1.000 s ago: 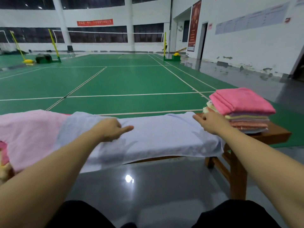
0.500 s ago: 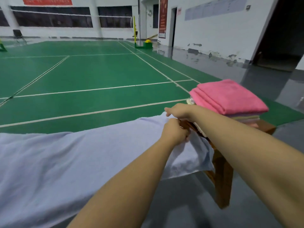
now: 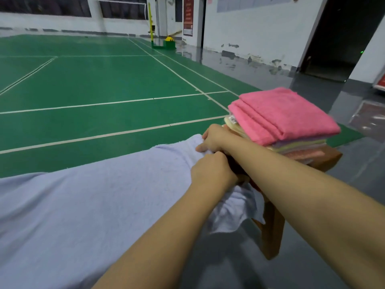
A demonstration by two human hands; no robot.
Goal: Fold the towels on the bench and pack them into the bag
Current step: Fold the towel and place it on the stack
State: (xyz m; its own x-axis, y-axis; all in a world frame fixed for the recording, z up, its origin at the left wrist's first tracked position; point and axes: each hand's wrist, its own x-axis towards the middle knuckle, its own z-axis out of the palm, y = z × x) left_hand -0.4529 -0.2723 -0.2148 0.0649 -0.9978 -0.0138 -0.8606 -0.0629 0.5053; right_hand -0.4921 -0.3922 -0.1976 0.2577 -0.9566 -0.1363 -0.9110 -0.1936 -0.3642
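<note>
A pale lilac towel [image 3: 87, 205] lies spread along the wooden bench [image 3: 273, 230], covering most of it. Both hands meet at the towel's right end. My right hand [image 3: 214, 138] pinches the far right corner of the towel. My left hand [image 3: 212, 172] grips the near right corner, where the cloth bunches and hangs over the bench edge. Just right of my hands stands a stack of folded towels [image 3: 291, 138] with a pink towel [image 3: 285, 113] on top. No bag is in view.
The bench's right leg [image 3: 270, 243] stands on a grey glossy floor [image 3: 312, 257]. Beyond the bench lies a green badminton court [image 3: 104, 84] with white lines. A white wall with a dark doorway [image 3: 341, 38] is at the right.
My left hand has moved from the towel's left part to its right end, beside my right hand. The view has swung right and closer; the pink towel at left is out of view.
</note>
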